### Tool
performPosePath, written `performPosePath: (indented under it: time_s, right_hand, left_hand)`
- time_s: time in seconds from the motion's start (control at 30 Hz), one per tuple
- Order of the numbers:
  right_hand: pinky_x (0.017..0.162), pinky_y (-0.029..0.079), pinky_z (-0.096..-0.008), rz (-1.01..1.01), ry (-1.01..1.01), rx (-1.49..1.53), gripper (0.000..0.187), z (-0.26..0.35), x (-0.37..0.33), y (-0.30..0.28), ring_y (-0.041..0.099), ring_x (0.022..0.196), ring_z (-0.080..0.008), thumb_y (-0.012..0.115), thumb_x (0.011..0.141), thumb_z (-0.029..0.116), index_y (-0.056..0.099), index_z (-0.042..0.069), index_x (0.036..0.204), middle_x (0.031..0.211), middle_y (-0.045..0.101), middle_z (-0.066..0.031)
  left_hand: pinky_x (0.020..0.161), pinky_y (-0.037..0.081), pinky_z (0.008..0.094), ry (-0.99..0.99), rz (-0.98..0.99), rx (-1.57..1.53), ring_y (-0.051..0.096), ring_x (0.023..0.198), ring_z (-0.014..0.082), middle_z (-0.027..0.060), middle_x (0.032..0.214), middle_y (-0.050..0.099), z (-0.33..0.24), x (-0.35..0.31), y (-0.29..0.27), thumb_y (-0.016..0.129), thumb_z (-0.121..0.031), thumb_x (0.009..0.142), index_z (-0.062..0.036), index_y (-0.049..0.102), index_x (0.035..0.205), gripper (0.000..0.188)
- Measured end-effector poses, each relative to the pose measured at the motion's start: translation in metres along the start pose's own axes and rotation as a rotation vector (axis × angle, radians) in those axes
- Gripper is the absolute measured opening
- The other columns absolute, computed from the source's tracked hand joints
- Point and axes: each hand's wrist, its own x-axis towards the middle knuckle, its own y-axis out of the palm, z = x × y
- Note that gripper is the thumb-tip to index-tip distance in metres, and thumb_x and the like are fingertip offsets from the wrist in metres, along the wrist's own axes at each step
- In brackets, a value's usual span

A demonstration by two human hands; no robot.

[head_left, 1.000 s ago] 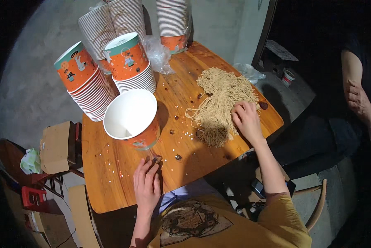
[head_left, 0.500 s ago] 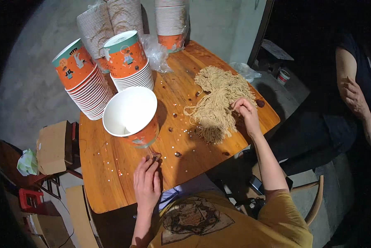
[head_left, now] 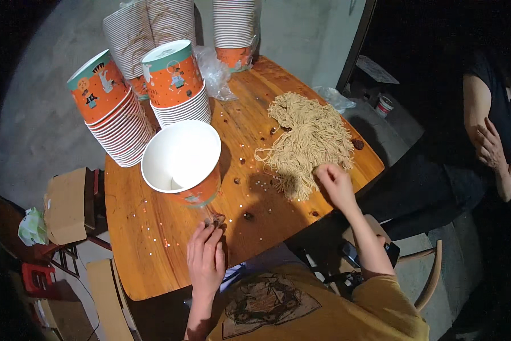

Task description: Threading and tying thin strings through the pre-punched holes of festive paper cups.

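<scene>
Since the earlier frame, my right hand has slid toward me along the right side of the tan strand bundle, while my left hand has stayed close to the worktop's near edge. That bundle lies on the right half of the worktop, just beyond and left of my right grip, its long axis running roughly from far to near, with loose ends fanning toward me. My right hand is clearly the nearer: its curled fingers sit at the bundle's near right edge, thumb and forefinger drawn narrow, though I cannot tell whether they pinch a strand. My left fingers lie together, loosely bent, tips by a small dark spot, below the orange paper tub; whether they hold anything, I cannot tell.
</scene>
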Motion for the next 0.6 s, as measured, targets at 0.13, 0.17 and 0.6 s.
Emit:
performPosePath:
  time_s: [0.13,0.17,0.6]
  right_hand:
    - [0.063,0.045,-0.0326,-0.134,-0.032,-0.165,0.011,0.012,0.006,0.000,0.056,0.068,-0.0239,0.056,0.088,0.012,0.059,0.002,0.088,0.081,0.057,-0.0115]
    - [0.065,0.045,-0.0340,-0.172,-0.045,-0.198,0.011,0.012,0.015,-0.003,0.056,0.070,-0.0252,0.057,0.088,0.012,0.058,0.002,0.088,0.081,0.057,-0.0118]
    - [0.066,0.047,-0.0443,-0.199,-0.030,-0.389,0.017,-0.019,0.069,0.000,0.061,0.075,-0.0360,0.059,0.084,0.020,0.059,0.003,0.082,0.079,0.063,-0.0170]
  left_hand:
    - [0.094,0.043,0.0422,0.008,-0.005,0.004,0.053,0.114,0.0331,0.0129,0.112,0.059,0.001,0.000,-0.001,0.057,-0.002,0.084,-0.0045,0.060,0.109,0.025]
    - [0.093,0.043,0.0421,0.009,-0.001,0.011,0.053,0.114,0.0331,0.0128,0.112,0.059,0.000,-0.001,-0.001,0.057,-0.002,0.084,-0.0044,0.060,0.109,0.025]
    - [0.092,0.044,0.0413,0.027,-0.045,0.015,0.054,0.112,0.0315,0.0120,0.110,0.059,-0.002,-0.002,0.000,0.058,-0.003,0.084,-0.0041,0.062,0.107,0.023]
